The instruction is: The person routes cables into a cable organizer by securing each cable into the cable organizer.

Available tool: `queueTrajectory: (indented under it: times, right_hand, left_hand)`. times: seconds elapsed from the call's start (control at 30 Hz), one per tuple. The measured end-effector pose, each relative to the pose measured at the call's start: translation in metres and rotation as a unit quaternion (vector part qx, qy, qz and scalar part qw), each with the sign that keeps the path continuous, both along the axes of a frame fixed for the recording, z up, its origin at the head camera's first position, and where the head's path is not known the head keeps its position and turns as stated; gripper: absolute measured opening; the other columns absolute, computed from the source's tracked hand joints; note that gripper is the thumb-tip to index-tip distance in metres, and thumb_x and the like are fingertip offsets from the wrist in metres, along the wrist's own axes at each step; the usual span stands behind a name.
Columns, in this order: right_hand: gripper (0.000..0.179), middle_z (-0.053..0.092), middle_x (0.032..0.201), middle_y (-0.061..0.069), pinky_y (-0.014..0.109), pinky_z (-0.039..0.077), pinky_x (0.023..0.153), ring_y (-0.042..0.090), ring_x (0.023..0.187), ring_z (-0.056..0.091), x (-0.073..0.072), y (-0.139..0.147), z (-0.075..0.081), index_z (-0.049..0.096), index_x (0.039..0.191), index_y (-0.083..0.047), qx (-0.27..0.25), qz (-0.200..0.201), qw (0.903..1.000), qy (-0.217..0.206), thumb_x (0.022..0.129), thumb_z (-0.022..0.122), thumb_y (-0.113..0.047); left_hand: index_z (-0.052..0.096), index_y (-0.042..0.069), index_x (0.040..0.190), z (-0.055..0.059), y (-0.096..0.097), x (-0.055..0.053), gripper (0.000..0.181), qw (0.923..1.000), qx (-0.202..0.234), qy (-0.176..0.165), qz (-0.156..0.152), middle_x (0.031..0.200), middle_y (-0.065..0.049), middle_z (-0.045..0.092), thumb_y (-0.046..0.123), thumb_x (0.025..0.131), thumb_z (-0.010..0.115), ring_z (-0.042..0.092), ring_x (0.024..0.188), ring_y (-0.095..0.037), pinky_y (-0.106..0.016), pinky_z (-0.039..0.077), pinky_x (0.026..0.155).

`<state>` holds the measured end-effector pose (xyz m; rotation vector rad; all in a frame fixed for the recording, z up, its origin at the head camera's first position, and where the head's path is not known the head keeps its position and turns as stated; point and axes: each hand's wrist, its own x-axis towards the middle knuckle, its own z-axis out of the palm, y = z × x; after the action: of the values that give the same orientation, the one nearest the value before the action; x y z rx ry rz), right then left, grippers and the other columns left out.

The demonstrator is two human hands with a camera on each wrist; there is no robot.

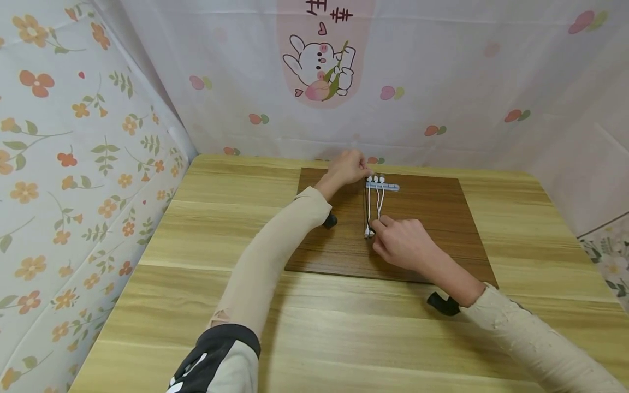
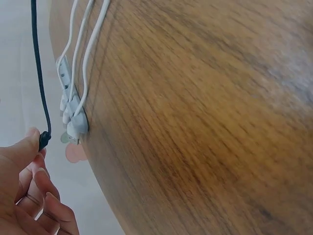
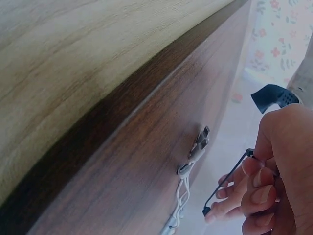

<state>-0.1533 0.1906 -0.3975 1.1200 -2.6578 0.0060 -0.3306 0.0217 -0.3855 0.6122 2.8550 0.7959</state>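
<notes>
A black cable [image 2: 38,63] runs taut between the two hands, raised over a brown wooden board [image 1: 427,213]. My left hand [image 1: 346,167], at the board's far edge, pinches one plug end of it between thumb and finger. Nearer the front, my right hand [image 1: 404,241] pinches the other end with fingertips and thumb. Several white cables [image 1: 379,199] lie on the board beside it, slotted into a pale cable holder [image 1: 393,187]. Their far plugs stick out past the holder. At their near ends, the white connectors [image 3: 198,147] sit close together beside the right fingertips.
The board lies on a light wood-grain table [image 1: 334,333]. Patterned white cloth [image 1: 417,65] hangs behind, and flowered cloth [image 1: 73,191] covers the left side. Black wrist straps [image 1: 444,304] show near both wrists.
</notes>
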Motion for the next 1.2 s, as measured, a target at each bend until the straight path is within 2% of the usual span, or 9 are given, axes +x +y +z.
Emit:
queueTrajectory:
  times: [0.17, 0.3, 0.53, 0.83, 1.2]
  right_hand:
    - [0.010, 0.050, 0.069, 0.003, 0.030, 0.031, 0.035, 0.010, 0.042, 0.036, 0.001, 0.000, -0.001, 0.059, 0.084, -0.006, -0.013, -0.020, 0.9996, 0.015, 0.084, 0.069, -0.010]
    - [0.012, 0.051, 0.069, 0.004, 0.029, 0.031, 0.035, 0.010, 0.042, 0.036, 0.003, 0.002, -0.004, 0.058, 0.081, -0.006, -0.018, -0.036, 0.9990, 0.019, 0.084, 0.068, -0.010]
    - [0.017, 0.044, 0.065, 0.001, 0.030, 0.029, 0.035, 0.010, 0.041, 0.034, 0.000, 0.006, -0.002, 0.053, 0.077, -0.008, -0.022, -0.035, 0.9988, 0.027, 0.085, 0.067, -0.011]
    - [0.014, 0.040, 0.063, 0.000, 0.028, 0.027, 0.035, 0.009, 0.041, 0.032, -0.001, 0.012, -0.003, 0.053, 0.077, -0.006, -0.031, -0.034, 0.9982, 0.039, 0.083, 0.065, -0.007]
    - [0.013, 0.047, 0.068, 0.002, 0.030, 0.030, 0.036, 0.010, 0.043, 0.036, -0.005, 0.021, 0.001, 0.054, 0.079, -0.008, -0.034, -0.053, 0.9978, 0.019, 0.086, 0.065, -0.012]
  left_hand:
    - [0.066, 0.013, 0.086, 0.002, 0.005, -0.001, 0.029, 0.9999, 0.011, -0.002, 0.009, 0.081, 0.002, 0.063, 0.040, 0.098, 0.070, 0.052, 0.064, -0.013, -0.025, 0.035, 0.052]
    - [0.067, 0.016, 0.087, 0.002, 0.010, -0.002, 0.027, 0.9998, 0.000, -0.011, 0.016, 0.087, 0.004, 0.065, 0.040, 0.099, 0.068, 0.054, 0.069, -0.012, -0.026, 0.038, 0.054]
    - [0.066, 0.014, 0.086, 0.006, 0.019, -0.007, 0.028, 0.9996, 0.020, -0.017, 0.008, 0.101, 0.005, 0.066, 0.039, 0.099, 0.068, 0.054, 0.069, -0.011, -0.025, 0.037, 0.055]
    - [0.069, 0.015, 0.090, 0.007, 0.025, -0.007, 0.024, 0.9990, 0.035, -0.025, 0.009, 0.088, 0.003, 0.066, 0.038, 0.099, 0.069, 0.056, 0.070, -0.012, -0.026, 0.040, 0.056]
    - [0.068, 0.013, 0.081, 0.000, 0.028, -0.009, 0.029, 0.9983, 0.048, -0.024, 0.022, 0.081, 0.003, 0.065, 0.036, 0.099, 0.069, 0.055, 0.065, -0.012, -0.026, 0.038, 0.054]
